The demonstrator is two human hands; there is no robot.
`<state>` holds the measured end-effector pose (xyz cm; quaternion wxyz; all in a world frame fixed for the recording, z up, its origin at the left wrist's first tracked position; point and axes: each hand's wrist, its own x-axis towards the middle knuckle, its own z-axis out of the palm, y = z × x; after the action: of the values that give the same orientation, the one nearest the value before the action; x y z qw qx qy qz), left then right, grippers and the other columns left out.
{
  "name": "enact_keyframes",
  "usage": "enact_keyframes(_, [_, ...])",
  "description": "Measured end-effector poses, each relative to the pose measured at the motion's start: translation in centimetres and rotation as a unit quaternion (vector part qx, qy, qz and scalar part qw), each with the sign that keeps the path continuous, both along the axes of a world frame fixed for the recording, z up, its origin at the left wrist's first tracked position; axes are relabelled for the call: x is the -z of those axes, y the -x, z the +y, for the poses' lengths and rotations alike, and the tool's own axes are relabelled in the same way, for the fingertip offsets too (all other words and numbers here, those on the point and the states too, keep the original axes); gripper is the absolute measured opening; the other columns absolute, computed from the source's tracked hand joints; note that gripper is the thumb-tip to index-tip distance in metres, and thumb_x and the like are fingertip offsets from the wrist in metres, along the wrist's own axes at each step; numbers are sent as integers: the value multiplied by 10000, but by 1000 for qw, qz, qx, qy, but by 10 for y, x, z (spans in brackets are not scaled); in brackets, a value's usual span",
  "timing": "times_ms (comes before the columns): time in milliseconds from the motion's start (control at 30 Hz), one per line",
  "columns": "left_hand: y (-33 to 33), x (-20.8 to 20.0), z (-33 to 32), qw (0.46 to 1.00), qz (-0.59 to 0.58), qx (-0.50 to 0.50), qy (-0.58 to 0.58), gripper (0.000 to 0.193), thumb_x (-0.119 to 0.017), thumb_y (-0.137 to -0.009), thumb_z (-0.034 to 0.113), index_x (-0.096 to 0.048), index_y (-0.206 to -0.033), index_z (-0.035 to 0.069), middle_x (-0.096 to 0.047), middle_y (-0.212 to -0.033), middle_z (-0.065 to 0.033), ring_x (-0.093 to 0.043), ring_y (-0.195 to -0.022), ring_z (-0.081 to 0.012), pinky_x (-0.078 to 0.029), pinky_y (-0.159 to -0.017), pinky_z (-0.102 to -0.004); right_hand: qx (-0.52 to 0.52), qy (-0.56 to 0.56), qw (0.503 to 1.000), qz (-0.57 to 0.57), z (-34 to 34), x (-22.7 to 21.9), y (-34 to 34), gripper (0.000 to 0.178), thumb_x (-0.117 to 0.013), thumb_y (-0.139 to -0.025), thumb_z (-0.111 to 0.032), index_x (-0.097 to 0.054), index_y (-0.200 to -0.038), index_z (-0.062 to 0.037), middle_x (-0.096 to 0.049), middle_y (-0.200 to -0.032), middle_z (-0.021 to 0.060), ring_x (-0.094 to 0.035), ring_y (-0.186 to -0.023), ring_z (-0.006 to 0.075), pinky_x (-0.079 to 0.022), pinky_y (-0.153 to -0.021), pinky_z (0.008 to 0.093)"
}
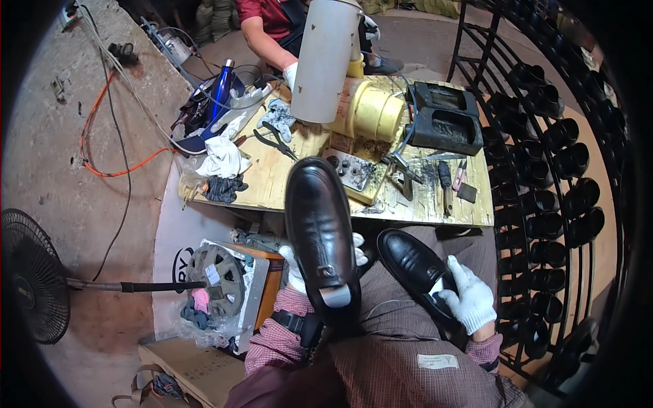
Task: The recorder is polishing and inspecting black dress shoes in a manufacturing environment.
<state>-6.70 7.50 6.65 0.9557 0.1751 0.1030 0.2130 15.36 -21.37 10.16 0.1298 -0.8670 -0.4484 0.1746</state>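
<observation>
My left grip (293,273), gloved in white knit, clasps the first loafer (318,221), its rounded toe pointing toward the rough wooden worktop (266,193). Over my lap (378,292), the second loafer (409,260) is held near its opening by my similarly gloved right grip (471,297). Both are glossy black leather.

A glossy black slip-on shoe (318,217) sits in the left hand (293,270), upper in view, toe pointing away, pale patch inside. The right hand (469,297) holds a matching dark shoe (408,260) at its opening, toe angled leftward and away.
</observation>
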Motion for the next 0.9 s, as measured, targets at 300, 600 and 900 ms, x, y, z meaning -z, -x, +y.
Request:
enact_keyframes(300, [-8, 12, -25, 995, -11, 61, 76, 1094, -392, -875, 896, -412, -1545, 32, -556, -1390, -357, -616, -1218, -491, -523, -1052, -607, 19, -39, 999, 1, -1, 0, 6, 791, -788, -820, -307, -483, -1526, -118, -651, -1326, 206, -675, -1126, 391, -554, -946, 447])
enact_keyframes(600, [-19, -2, -32, 978, 40, 142, 150, 1336, -478, -694, 996, -368, -1554, -21, -558, -1388, -366, -636, -1182, -492, -512, -1052, -606, 49, -42, 995, 78, -10, 7, -6, 716, -751, -848, -319, -520, -1501, -136, -691, -1226, 224, -683, -1082, 408, -546, -940, 468])
enact_keyframes(900, [-46, 37, -43, 968, 114, 216, 64, 1121, -460, -831, 887, -394, -1538, 20, -610, -1339, -306, -663, -1150, -447, -545, -1014, -597, 70, 113, 964, 229, -31, -7, -41, 625, -670, -921, -376, -540, -1502, -187, -717, -1185, 236, -690, -1090, 412, -538, -973, 428])
